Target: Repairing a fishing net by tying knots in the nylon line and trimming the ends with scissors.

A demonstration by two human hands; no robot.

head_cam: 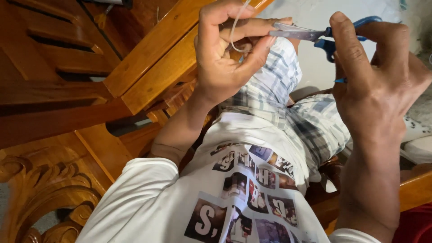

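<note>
Your left hand (225, 54) pinches a thin white cord (235, 27) between thumb and fingers, above the wooden chair arm (153, 58) on the left. Keep that cord taut and its loop clear of your fingertips. To the right, the scissors (310, 33) point their nearly shut blades at the pinch. Your right hand (378, 76) grips the blue handles; open wide, seat the cord deep between the blades, then close in one steady squeeze.

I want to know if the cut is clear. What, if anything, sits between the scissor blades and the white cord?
Nothing visible does. The scissors in the right hand point their blade tips straight at the white cord looped in the left hand; only the left hand's own fingers pinch beside it.
</note>
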